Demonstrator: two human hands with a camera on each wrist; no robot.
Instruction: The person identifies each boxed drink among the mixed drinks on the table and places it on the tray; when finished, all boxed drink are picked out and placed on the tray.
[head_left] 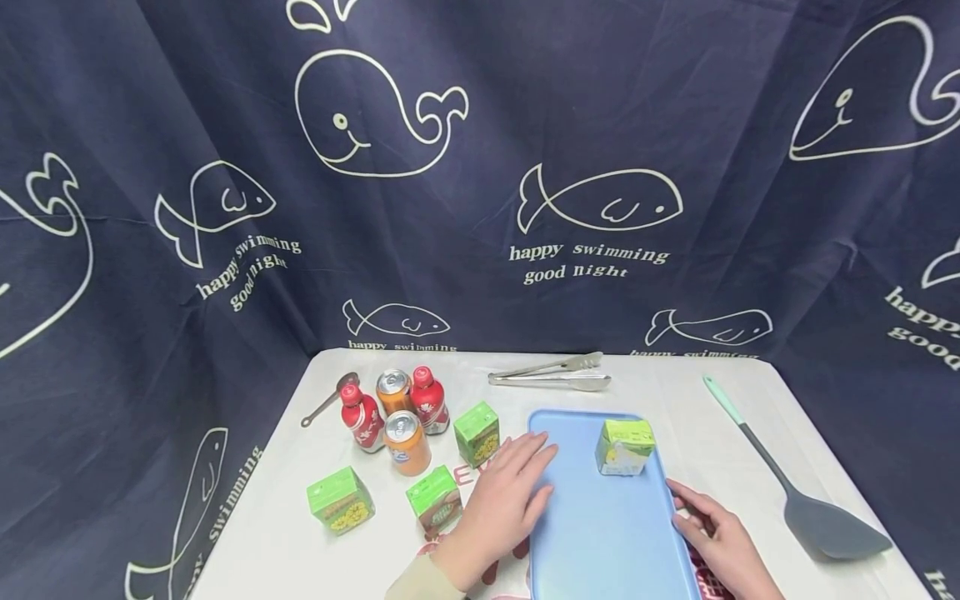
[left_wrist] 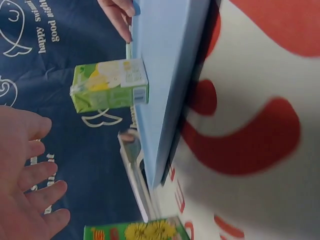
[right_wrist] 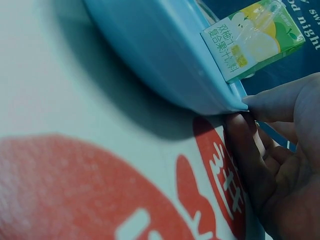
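Note:
A blue tray [head_left: 592,533] lies on the table with one green-and-yellow juice box [head_left: 625,447] standing on its far right part. My right hand [head_left: 716,533] pinches the tray's right rim; the right wrist view shows thumb and fingertips on either side of that rim. My left hand [head_left: 506,492] is held near the tray's left edge, fingers apart and nothing in them, as the left wrist view confirms. Just left of it are a green juice box with a brown picture [head_left: 435,500] and another green box with yellow flowers [head_left: 477,434].
Farther left stand a third green box [head_left: 341,500], two orange cans [head_left: 407,443] and two red bottles [head_left: 363,418], with a brown spoon [head_left: 330,401] behind. Metal tongs [head_left: 551,375] lie at the back. A dark spatula [head_left: 828,525] lies right of the tray.

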